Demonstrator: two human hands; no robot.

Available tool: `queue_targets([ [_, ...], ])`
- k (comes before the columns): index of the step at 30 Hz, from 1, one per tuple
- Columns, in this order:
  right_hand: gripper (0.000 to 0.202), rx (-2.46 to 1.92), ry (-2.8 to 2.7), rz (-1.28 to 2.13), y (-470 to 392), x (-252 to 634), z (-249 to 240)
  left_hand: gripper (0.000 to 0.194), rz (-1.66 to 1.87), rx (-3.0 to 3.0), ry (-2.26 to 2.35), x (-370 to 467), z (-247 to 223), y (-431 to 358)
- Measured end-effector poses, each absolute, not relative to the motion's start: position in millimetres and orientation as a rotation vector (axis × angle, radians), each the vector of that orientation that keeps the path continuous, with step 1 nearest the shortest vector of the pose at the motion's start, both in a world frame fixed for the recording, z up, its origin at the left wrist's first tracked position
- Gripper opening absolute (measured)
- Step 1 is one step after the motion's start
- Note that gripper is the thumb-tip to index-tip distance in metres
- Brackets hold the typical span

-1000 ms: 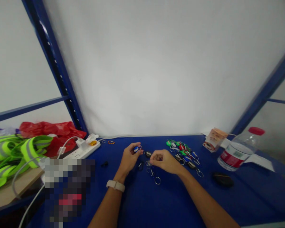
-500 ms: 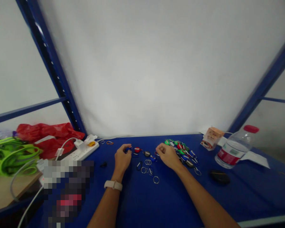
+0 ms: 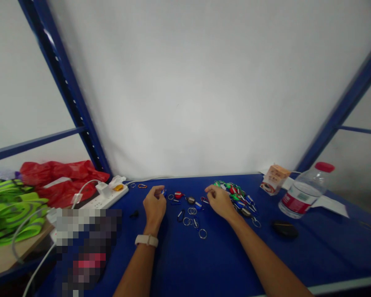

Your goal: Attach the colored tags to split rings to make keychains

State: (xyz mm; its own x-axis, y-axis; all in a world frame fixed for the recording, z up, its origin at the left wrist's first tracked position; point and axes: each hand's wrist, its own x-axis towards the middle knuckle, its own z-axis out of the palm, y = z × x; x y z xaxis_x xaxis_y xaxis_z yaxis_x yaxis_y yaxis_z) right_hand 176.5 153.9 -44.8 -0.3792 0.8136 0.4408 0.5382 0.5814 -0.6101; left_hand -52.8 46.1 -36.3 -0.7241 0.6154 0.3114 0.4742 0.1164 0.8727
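Taking the dark reel (image 3: 191, 200) on the blue worktop (image 3: 179, 264) as centre, the loose rings (image 3: 186, 221) lie nearest, toward six. At nine the left hand (image 3: 154, 205) has its grip curled, pinching a small blue reel (image 3: 164, 192), while at three the right hand (image 3: 221, 202) bends beside a red clip (image 3: 205, 199), its grip too hidden for me to tell. Past it, between two and three, sprawls a keychain pile (image 3: 237, 197).

The head camera looks forward and down over the table (image 3: 185, 264).
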Motion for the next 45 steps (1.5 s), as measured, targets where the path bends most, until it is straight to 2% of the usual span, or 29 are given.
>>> queue_targets([
  [4, 0.026, -1.085, -2.061, 0.422, 158, 178, -46, 0.037, 1.667, 1.208, 2.078, -46, -35, 47],
  [9, 0.019, -1.064, -2.215, 0.388, 158, 182, -44, 0.039, 1.585, 1.366, 1.948, -39, -38, 48],
  [14, 0.008, -1.099, -2.367, 0.27, 158, 191, -42, 0.034, 1.496, 1.452, 2.008, -37, -41, 47],
  [16, 0.013, -1.127, -2.405, 0.261, 158, 193, -45, 0.032, 1.494, 1.469, 2.074, -38, -41, 47],
  [18, 0.017, -1.143, -2.419, 0.295, 159, 193, -48, 0.031, 1.509, 1.48, 2.112, -38, -39, 47],
  [24, 0.01, -1.172, -2.369, 0.477, 160, 191, -55, 0.03, 1.516, 1.545, 2.034, -32, -34, 46],
  [28, 0.003, -1.171, -2.345, 0.499, 158, 188, -47, 0.03, 1.507, 1.599, 1.955, -27, -31, 45],
  [31, 0.006, -1.079, -2.28, 0.522, 151, 184, -37, 0.029, 1.51, 1.657, 1.89, -24, -31, 45],
  [36, 0.011, -0.887, -2.205, 0.67, 134, 172, -24, 0.015, 1.492, 1.754, 1.781, -19, -33, 46],
  [42, 0.011, -0.743, -2.238, 0.701, 119, 163, -24, 0.026, 1.318, 1.803, 1.674, -15, -28, 42],
  [45, 0.011, -0.741, -2.228, 0.692, 117, 162, -24, 0.025, 1.299, 1.797, 1.615, -14, -25, 40],
])
